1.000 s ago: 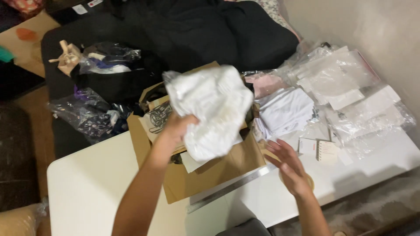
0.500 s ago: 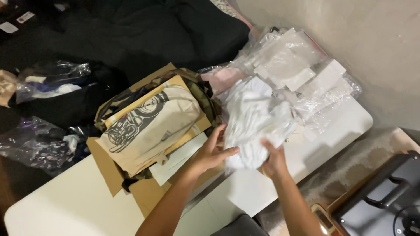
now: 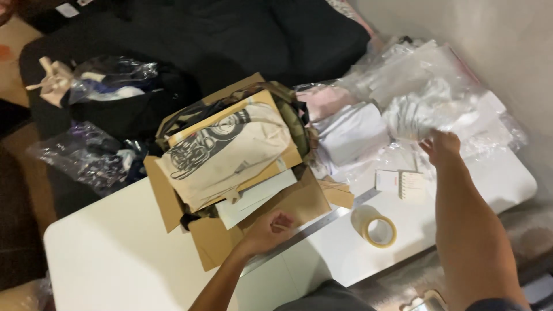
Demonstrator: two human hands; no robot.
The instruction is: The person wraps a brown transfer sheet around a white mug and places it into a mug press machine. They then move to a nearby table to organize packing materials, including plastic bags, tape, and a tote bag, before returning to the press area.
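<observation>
Reaching far right, the right hand (image 3: pixel 440 147) pinches a clear-bagged white garment (image 3: pixel 417 115) onto the bag pile; left hand (image 3: pixel 273 226) rests loosely curled, empty, on the cardboard box (image 3: pixel 213 245). Sorting seems underway; releasing would follow.

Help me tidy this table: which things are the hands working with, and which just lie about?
In hand:
right hand on clear plastic-bagged white garment
left hand on brown cardboard box

Lying about:
yellowish tape roll
metal ruler
small white cards
</observation>
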